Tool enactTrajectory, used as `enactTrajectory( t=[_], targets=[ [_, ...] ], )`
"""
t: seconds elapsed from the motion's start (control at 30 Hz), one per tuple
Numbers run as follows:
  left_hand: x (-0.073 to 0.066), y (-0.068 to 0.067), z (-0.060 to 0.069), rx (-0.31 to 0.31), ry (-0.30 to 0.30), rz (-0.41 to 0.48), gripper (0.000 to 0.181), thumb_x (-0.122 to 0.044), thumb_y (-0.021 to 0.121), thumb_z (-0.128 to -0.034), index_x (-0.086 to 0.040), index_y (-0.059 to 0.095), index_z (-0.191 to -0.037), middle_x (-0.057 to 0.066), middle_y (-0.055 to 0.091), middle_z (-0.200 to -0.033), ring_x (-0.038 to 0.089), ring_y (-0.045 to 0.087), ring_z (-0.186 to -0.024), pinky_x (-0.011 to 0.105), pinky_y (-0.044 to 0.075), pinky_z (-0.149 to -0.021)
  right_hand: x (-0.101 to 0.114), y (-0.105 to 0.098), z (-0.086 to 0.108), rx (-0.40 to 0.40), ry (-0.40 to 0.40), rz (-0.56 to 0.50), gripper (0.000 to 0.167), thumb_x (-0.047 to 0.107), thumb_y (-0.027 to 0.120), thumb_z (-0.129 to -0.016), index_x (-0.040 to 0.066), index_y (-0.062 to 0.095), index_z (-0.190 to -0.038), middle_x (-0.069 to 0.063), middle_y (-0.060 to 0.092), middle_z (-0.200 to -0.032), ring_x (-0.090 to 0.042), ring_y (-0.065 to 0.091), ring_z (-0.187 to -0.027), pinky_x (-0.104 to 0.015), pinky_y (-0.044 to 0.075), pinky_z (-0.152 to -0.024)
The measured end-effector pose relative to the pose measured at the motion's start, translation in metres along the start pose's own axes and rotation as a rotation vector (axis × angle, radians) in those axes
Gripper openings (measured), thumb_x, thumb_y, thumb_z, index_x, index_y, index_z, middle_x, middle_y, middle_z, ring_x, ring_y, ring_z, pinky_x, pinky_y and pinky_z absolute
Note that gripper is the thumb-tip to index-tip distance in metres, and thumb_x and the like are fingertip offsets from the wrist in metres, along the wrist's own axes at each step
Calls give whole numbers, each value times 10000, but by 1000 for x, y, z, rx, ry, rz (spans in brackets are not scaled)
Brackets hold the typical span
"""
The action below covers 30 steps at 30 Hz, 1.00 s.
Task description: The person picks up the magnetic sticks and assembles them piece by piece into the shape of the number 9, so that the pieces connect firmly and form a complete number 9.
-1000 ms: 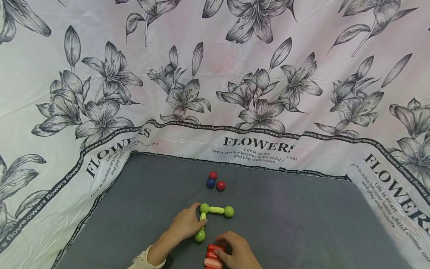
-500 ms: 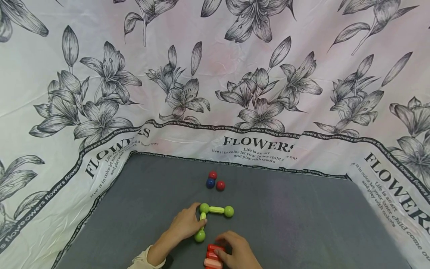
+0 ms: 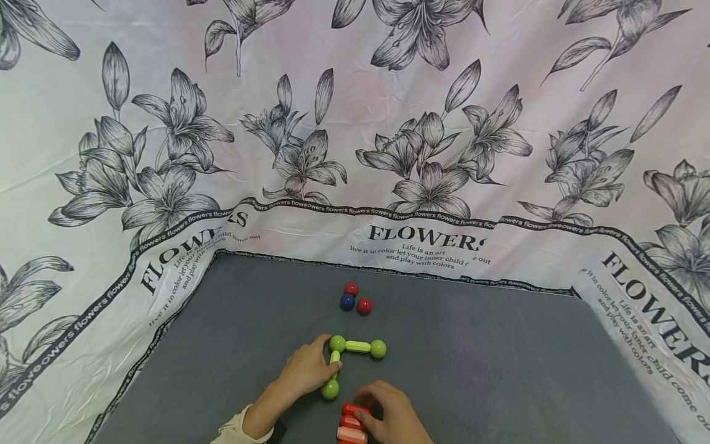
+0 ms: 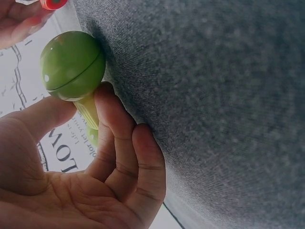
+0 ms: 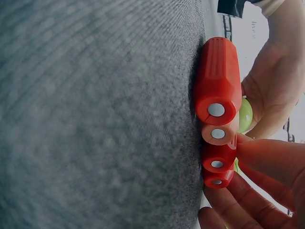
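Observation:
My left hand point(image 3: 306, 370) pinches a yellow-green magnetic rod point(image 4: 87, 112) between thumb and fingers. A green ball point(image 3: 330, 390) sits at its near end and another green ball point(image 3: 338, 343) at its far corner. From that corner a second yellow-green rod point(image 3: 357, 347) runs right to a third green ball point(image 3: 378, 349), forming an angle. My right hand point(image 3: 392, 412) is at a row of several red and salmon magnetic rods point(image 5: 219, 71) lying side by side. Its thumb touches a red rod point(image 5: 220, 151), and curled fingers reach round the far red rod point(image 5: 218, 179).
Two red balls point(image 3: 364, 306) and a blue ball point(image 3: 347, 302) lie farther back on the grey cloth surface point(image 3: 499, 370). A white flower-printed curtain point(image 3: 310, 228) encloses the back and sides.

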<state>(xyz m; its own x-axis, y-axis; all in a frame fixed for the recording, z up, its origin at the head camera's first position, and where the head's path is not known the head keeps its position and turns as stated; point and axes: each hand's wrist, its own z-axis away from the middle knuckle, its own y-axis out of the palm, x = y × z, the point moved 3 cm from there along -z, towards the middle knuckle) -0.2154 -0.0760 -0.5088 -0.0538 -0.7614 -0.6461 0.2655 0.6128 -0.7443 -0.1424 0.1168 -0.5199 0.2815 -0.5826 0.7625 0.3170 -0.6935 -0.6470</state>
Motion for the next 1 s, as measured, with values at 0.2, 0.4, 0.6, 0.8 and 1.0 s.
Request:
enactTrajectory(
  t=[0.2,0.4,0.6,0.8,1.0],
  targets=[
    [0,0,0,-3,4,-1,639,-317,745,-878,-7,527,-1392,-20,591,-680,124,547,-608,337,419,-588,1,0,0,2,8,5,229,271,760,-894,157,711,-1087,33,683,-1002,-9,617,-865,-251,516,-727],
    [1,0,-1,4,1,-37,671,-349,762,-861,-9,525,-1390,59,683,-812,194,626,-719,443,497,-675,2,0,0,4,7,9,227,265,761,-893,160,711,-1088,37,681,-998,-10,611,-863,-252,513,-724],
    [3,2,0,39,6,-51,738,-381,776,-846,4,492,-1409,55,678,-809,170,604,-706,431,489,-657,1,0,-1,14,22,16,224,256,756,-894,154,709,-1087,43,679,-997,7,599,-864,-247,513,-732],
    [4,3,2,51,18,-22,755,-376,769,-854,15,467,-1425,-14,614,-699,131,556,-620,343,426,-575,0,0,-2,13,25,20,211,255,746,-900,152,710,-1081,49,675,-985,19,596,-861,-241,513,-729],
    [4,2,4,54,25,-11,764,-373,769,-857,24,458,-1431,-27,597,-678,120,542,-599,319,400,-555,2,-1,-2,11,13,36,199,246,737,-909,149,705,-1080,41,676,-994,10,600,-865,-245,515,-732]
  ],
)
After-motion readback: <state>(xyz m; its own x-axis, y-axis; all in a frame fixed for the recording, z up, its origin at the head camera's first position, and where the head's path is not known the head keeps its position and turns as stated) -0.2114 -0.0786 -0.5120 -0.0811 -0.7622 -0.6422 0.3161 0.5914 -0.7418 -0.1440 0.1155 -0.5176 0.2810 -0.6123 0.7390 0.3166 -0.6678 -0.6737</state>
